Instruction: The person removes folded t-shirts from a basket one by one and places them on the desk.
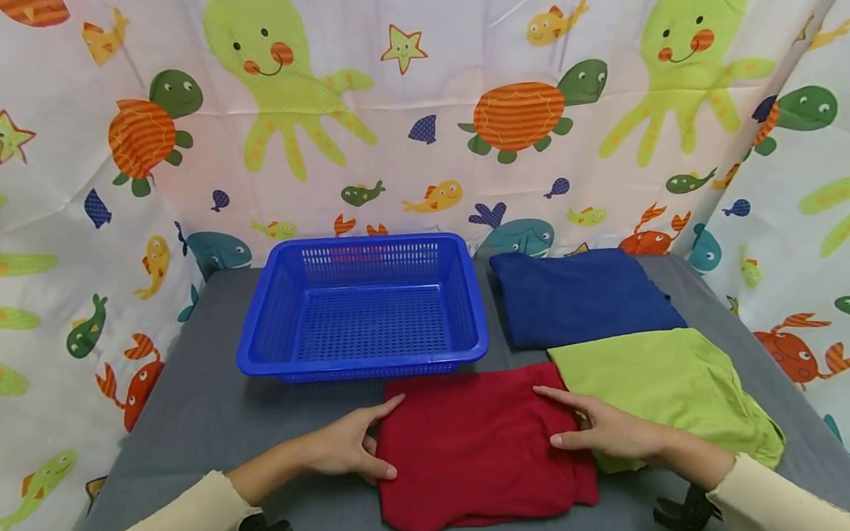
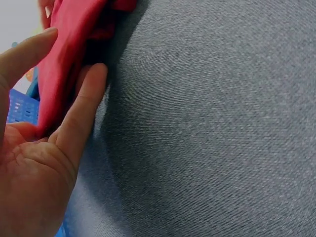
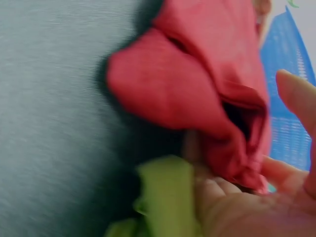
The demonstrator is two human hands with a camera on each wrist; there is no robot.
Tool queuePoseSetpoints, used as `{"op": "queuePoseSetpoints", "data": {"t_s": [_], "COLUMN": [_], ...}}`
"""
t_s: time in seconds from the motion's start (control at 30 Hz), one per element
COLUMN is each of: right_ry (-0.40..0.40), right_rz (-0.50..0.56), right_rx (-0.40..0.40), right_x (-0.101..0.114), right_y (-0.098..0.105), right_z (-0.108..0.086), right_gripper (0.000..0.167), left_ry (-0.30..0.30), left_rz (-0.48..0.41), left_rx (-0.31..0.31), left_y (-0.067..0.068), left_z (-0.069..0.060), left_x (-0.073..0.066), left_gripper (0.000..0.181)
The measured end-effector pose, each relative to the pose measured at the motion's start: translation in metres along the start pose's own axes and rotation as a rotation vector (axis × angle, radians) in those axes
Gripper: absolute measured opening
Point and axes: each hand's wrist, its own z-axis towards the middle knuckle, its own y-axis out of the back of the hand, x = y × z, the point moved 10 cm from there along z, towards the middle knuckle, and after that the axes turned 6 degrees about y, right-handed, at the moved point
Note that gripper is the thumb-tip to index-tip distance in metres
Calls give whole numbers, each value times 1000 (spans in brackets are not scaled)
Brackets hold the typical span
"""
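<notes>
A folded red garment [image 1: 483, 459] lies near the front middle of the grey table. My left hand [image 1: 345, 448] grips its left edge, with some fingers tucked underneath and hidden. In the left wrist view the fingers [image 2: 91, 81] lie along the garment's edge. My right hand [image 1: 614, 429] holds the right edge, with thumb and forefinger over the top. The right wrist view shows fingers of the right hand [image 3: 247, 212] reaching under the red cloth [image 3: 163, 89], which has loose layers and a dark opening at its side.
A blue plastic basket [image 1: 373, 366] with holed sides stands behind the red garment. At the right lie a folded blue garment [image 1: 582, 295] and a folded lime-green garment [image 1: 655, 381], the green one against the red. A curtain [image 1: 413, 102] with sea animals surrounds the table [image 1: 325, 527].
</notes>
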Motion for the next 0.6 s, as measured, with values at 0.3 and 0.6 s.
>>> {"op": "queuePoseSetpoints", "data": {"t_s": [0.3,0.6], "right_ry": [-70,-67], "right_rz": [12,-67], "right_rx": [47,35], "right_x": [8,15], "right_y": [16,28], "right_z": [-9,-18], "right_gripper": [63,61], "left_ry": [9,32], "left_rz": [188,283], "left_rx": [-54,-88], "left_y": [13,25], "left_z": [-6,-21], "left_x": [-9,-14], "left_gripper": [84,62]}}
